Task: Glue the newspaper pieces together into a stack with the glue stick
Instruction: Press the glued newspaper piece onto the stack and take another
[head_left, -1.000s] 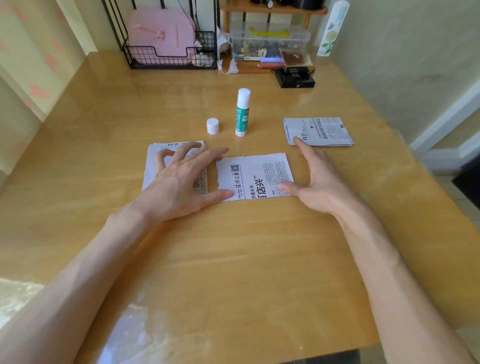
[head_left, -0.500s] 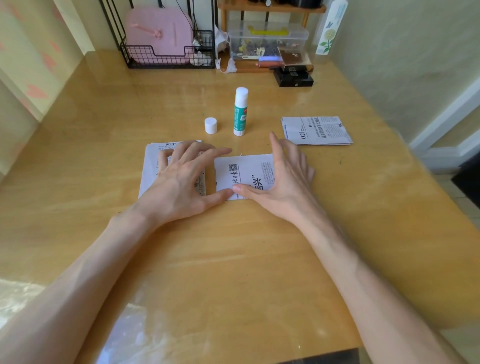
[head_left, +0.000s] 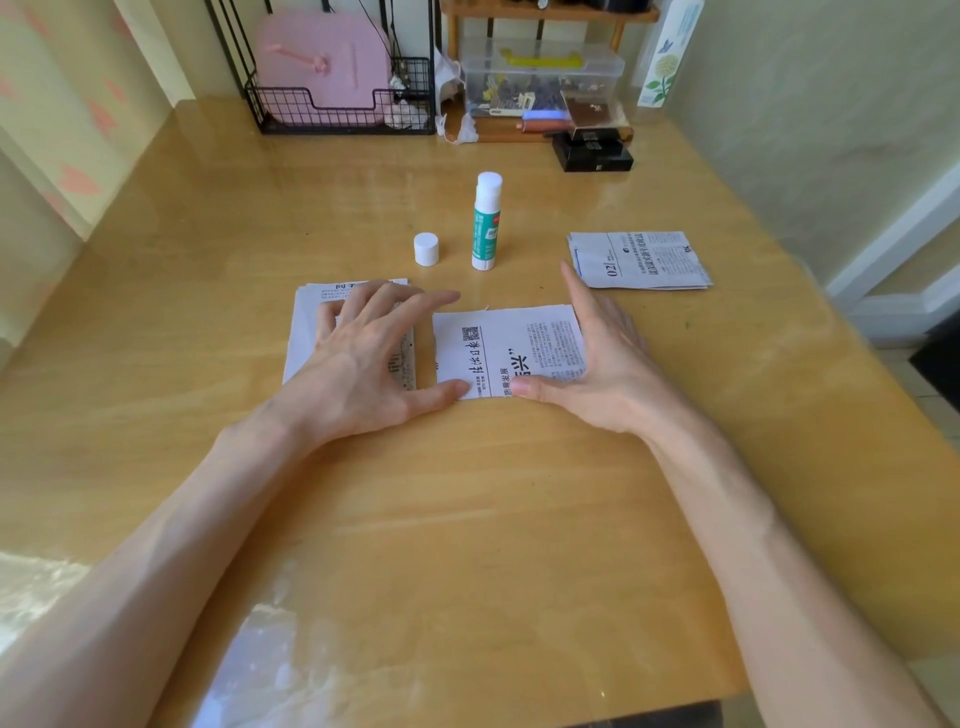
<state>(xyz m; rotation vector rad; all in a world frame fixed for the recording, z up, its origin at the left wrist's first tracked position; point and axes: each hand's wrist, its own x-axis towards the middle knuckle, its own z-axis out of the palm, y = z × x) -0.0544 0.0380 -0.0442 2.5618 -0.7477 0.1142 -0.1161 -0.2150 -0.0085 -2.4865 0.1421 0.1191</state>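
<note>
the left hand (head_left: 363, 358) lies flat with its fingers spread and straight, palm down on a left stack of newspaper pieces (head_left: 304, 338); its thumb reaches right to touch the near left corner of the middle newspaper piece (head_left: 506, 343), and its index finger stretches toward that piece's far left corner. the right hand (head_left: 597, 364) is open too, fingers straight and held together along the right edge of the middle piece, with the thumb laid across its near edge. the middle piece lies flat on the wooden table (head_left: 467, 545), printed side up, just right of the left stack. farther off and to the right, well apart from the hands, lies a right pile of newspaper pieces (head_left: 641, 260). beyond the middle piece the glue stick (head_left: 485, 223) stands upright with its top uncovered, and its white cap (head_left: 426, 249) stands just to its left. at the far edge of the table sit a black wire basket (head_left: 337, 111) holding a pink object (head_left: 322, 67), a clear plastic box (head_left: 540, 78) of small items on a wooden shelf, and a black box (head_left: 592, 153) in front of it.
</note>
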